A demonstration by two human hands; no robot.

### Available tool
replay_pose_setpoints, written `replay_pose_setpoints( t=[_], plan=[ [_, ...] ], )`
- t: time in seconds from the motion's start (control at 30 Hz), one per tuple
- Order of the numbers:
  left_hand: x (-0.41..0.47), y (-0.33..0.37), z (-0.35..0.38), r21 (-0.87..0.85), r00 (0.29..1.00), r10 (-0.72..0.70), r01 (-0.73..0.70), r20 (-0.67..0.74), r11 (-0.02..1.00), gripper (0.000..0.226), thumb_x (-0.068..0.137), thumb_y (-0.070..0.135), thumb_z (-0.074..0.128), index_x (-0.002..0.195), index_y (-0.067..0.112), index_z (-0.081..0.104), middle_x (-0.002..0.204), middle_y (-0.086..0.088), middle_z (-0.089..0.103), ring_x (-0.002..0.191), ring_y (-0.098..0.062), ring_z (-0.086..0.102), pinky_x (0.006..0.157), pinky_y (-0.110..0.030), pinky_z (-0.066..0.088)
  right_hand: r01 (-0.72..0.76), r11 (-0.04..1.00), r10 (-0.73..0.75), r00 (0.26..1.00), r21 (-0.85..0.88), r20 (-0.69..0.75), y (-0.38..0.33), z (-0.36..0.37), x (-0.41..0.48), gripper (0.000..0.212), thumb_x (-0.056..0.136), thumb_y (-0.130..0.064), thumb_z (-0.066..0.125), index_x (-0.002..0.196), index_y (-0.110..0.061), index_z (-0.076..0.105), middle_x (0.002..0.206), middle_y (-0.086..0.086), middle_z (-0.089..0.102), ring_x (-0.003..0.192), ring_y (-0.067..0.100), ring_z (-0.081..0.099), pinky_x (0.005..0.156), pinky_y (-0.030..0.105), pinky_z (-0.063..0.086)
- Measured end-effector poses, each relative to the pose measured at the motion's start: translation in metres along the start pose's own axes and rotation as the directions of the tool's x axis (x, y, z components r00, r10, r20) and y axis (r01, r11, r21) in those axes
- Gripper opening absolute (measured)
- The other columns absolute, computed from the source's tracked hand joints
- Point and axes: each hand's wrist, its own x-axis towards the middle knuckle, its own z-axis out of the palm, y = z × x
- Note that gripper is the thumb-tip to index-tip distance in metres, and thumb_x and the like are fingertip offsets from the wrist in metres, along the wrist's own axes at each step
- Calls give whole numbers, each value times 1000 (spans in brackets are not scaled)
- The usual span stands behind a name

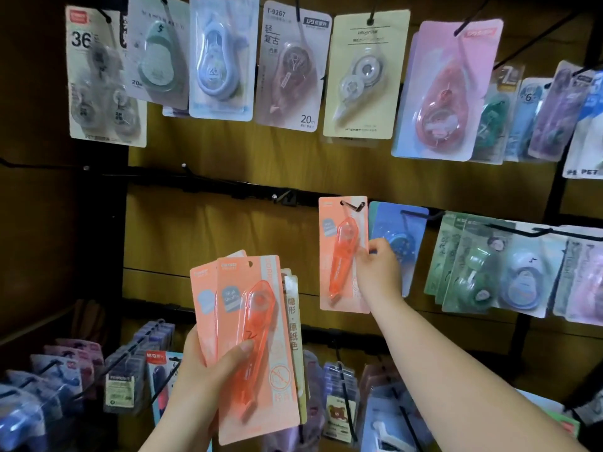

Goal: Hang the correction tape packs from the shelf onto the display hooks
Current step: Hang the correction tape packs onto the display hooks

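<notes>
My left hand (208, 367) grips a fanned stack of orange correction tape packs (254, 337) low in the middle of the view, thumb across the front pack. One more orange pack (339, 256) hangs with its hole on a black display hook (355, 206) in the middle row. My right hand (378, 272) pinches that pack's right edge, fingers closed on the card. Behind the stack in my left hand, a cream-edged pack with printed characters (293, 318) shows partly.
Rows of other correction tape packs hang on black hooks across the wooden panel: a top row (293, 66) and a middle row to the right (489, 265). Two bare hooks (186, 168) (280, 195) stick out left of the hung pack. Lower hooks hold more packs (124, 380).
</notes>
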Motion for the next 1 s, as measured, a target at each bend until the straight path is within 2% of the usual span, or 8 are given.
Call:
replay_pose_setpoints(
  t=[0.2, 0.37, 0.53, 0.63, 0.7, 0.77, 0.93, 1.0],
  plan=[
    [19, -7, -12, 21, 1000, 10, -10, 6, 1000, 138, 3, 61, 81, 127, 17, 42, 115, -14, 62, 100, -35, 62, 85, -51, 50, -60, 998, 59, 998, -24, -28, -1, 23, 17, 11, 97, -24, 36, 90, -16, 40, 74, 0, 47, 76, 21, 49, 60, 29, 36],
    [22, -9, -9, 19, 1000, 0, 0, 8, 1000, 124, 13, 54, 83, 125, 21, 42, 113, -9, 63, 100, -31, 63, 87, -52, 50, -60, 998, 60, 998, -24, -10, 2, 26, 12, 11, 96, -25, 39, 92, -15, 41, 86, 4, 50, 70, 14, 47, 53, 24, 36],
    [18, -10, -4, -13, 1000, -22, 22, 1, 1000, 103, 29, 42, 73, 125, 21, 41, 110, -9, 63, 94, -29, 65, 73, -42, 53, 126, 985, -118, 990, -113, 75, 12, 15, -22, 27, 94, -21, 44, 119, -12, 38, 116, 5, 57, 104, 23, 59, 73, 30, 50],
    [10, -8, 1, -13, 1000, -20, 20, 3, 1000, 101, 34, 40, 75, 126, 20, 40, 111, -9, 63, 94, -28, 65, 70, -38, 53, 227, 966, -211, 969, -125, 129, 20, 5, -47, 32, 91, -20, 50, 122, -14, 44, 128, 1, 47, 122, 18, 45, 92, 23, 40],
    [4, -6, 7, -17, 1000, -26, 26, -1, 1000, 92, 41, 34, 76, 126, 21, 40, 110, -8, 62, 94, -27, 65, 69, -36, 53, 242, 970, -230, 955, -40, 189, 20, -1, -65, 11, 90, -19, 52, 99, -19, 57, 109, -9, 48, 120, 15, 43, 95, 19, 33],
    [-2, -5, 15, -5, 1000, -21, 21, 4, 1000, 91, 39, 37, 76, 122, 22, 42, 110, -7, 63, 95, -26, 65, 71, -36, 53, 185, 981, -195, 944, 62, 267, 13, -5, -83, 12, 87, -21, 55, 77, -27, 55, 97, -13, 46, 114, 15, 46, 99, 26, 36],
    [-18, 0, 37, 21, 999, 4, -3, -37, 1000, 79, 48, 31, 73, 119, 24, 39, 110, -3, 59, 98, -24, 62, 76, -37, 52, 55, 990, -99, 931, 134, 352, 4, -15, -105, 9, 87, -24, 57, 81, -21, 52, 96, -8, 45, 81, 1, 50, 60, 3, 43],
    [-22, 1, 41, 24, 999, -9, 10, -40, 1000, 75, 57, 30, 79, 120, 25, 39, 110, -3, 60, 98, -24, 62, 77, -38, 53, -11, 979, -63, 931, 201, 358, 4, -19, -107, 8, 86, -25, 60, 82, -19, 56, 103, -3, 52, 84, 4, 55, 70, 11, 51]
  ],
)
